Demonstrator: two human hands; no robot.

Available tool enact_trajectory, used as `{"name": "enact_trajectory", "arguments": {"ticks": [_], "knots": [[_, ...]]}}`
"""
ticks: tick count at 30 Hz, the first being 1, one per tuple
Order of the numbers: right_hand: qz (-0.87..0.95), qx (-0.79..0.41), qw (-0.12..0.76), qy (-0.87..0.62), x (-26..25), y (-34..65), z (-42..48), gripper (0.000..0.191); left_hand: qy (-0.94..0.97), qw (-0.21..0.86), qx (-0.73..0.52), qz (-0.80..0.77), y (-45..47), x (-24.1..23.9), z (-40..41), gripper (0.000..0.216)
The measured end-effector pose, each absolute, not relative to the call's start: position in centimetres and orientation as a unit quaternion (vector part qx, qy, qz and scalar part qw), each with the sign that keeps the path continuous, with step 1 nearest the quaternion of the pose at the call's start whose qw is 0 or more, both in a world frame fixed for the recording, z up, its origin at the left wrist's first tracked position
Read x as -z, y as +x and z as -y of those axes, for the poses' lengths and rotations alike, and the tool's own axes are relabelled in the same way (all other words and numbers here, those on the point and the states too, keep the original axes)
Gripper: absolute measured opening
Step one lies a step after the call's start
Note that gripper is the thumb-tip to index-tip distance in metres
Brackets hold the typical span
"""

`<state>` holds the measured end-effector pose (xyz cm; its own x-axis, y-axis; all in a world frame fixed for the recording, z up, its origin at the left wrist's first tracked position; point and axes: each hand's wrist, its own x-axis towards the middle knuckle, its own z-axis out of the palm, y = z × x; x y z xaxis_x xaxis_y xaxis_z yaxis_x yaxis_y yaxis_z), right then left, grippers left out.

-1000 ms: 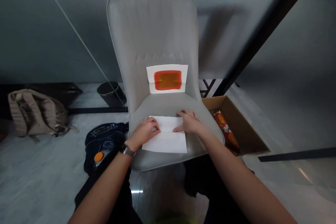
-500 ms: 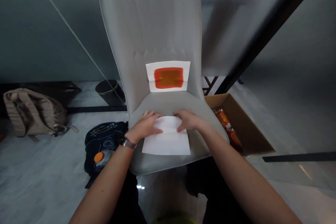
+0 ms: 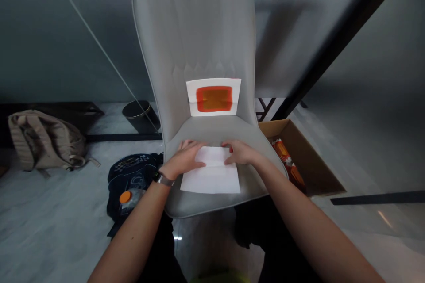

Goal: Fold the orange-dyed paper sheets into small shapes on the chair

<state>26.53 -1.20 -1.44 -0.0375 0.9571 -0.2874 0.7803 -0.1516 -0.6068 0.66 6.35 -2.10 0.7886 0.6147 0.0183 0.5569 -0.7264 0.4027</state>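
Note:
A white sheet of paper (image 3: pixel 211 177) lies on the seat of a grey chair (image 3: pixel 194 31). My left hand (image 3: pixel 183 158) grips its far left corner with curled fingers. My right hand (image 3: pixel 239 152) holds the far right corner the same way. The far edge of the sheet is lifted and bent toward me between the hands. A second white sheet with an orange rectangle (image 3: pixel 214 97) leans upright against the chair back. A watch sits on my left wrist.
A dark backpack with an orange disc (image 3: pixel 130 184) lies on the floor left of the chair. A beige backpack (image 3: pixel 43 140) and a black bin (image 3: pixel 137 114) sit farther left. An open cardboard box (image 3: pixel 305 159) with orange packets stands at the right.
Both hands have slid to the sheet's far corners and lifted that edge, folding it toward me. The view has shifted slightly.

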Motion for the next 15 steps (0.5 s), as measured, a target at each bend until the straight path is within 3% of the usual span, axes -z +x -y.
{"name": "enact_trajectory", "arguments": {"ticks": [2, 5, 7, 11, 13, 15], "knots": [[0.648, -0.32, 0.116, -0.681, 1.4, 26.6, 0.9, 0.066, 0.927, 0.189, -0.064, -0.317, 0.9, 2.0, -6.4, 0.059], [0.67, -0.259, 0.088, -0.69, 1.1, 26.4, 0.6, 0.05, 0.924, 0.176, -0.06, -0.335, 1.6, 1.7, -6.2, 0.066], [0.668, -0.25, 0.082, -0.697, 0.9, 26.2, 0.5, 0.055, 0.92, 0.172, -0.052, -0.347, 2.0, 1.6, -6.1, 0.07], [0.66, -0.277, 0.093, -0.692, 0.9, 26.1, 0.6, 0.091, 0.921, 0.184, -0.048, -0.341, 2.3, 1.7, -6.2, 0.047], [0.666, -0.273, 0.091, -0.688, 1.0, 26.1, 0.7, 0.089, 0.922, 0.19, -0.058, -0.331, 2.1, 1.9, -6.3, 0.039], [0.674, -0.253, 0.091, -0.688, 1.2, 26.2, 0.8, 0.074, 0.924, 0.199, -0.073, -0.317, 1.7, 1.9, -6.3, 0.036]]}}
